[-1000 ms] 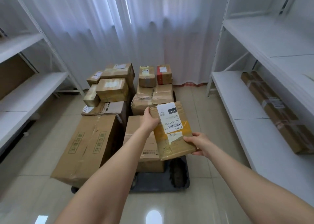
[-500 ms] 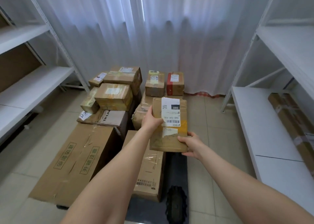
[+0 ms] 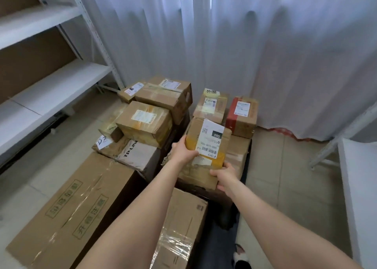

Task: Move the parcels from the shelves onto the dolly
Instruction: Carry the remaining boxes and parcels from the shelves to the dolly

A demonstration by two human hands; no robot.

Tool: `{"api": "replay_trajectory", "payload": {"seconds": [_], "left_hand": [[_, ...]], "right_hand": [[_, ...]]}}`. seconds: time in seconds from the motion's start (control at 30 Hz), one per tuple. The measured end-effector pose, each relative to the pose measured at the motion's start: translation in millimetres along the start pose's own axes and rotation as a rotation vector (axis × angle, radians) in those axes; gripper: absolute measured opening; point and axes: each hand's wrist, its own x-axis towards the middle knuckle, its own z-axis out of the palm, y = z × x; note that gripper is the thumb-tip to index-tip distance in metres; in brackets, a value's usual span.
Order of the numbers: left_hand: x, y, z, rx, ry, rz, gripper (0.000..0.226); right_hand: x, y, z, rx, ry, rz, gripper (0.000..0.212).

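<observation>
Curtain behind cartons beneath parcel

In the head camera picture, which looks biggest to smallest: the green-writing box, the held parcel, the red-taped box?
1. green-writing box, clearly largest.
2. held parcel.
3. red-taped box.
The red-taped box sits farther back, so its real size against the parcel is unsure.

Sheer white curtain — backlit, pale tiled floor, white shelving left
</observation>
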Motion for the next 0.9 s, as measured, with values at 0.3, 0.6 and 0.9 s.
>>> {"api": "replay_trajectory", "payload": {"seconds": [0.3, 0.6, 0.9], "left_hand": [[177, -8, 40, 0.139, 0.102, -0.235, 0.084], [233, -39, 59, 0.325, 0.070, -0.321, 0.088], [217, -46, 59, 0.317, 0.050, -0.263, 0.068]], "right_hand": [[175, -35, 27, -0.084, -0.114, 0.107, 0.046], [237, -26, 52, -0.126, -0.191, 0.199, 0.062], [215, -38, 53, -0.242, -0.282, 0.179, 0.075]]}}
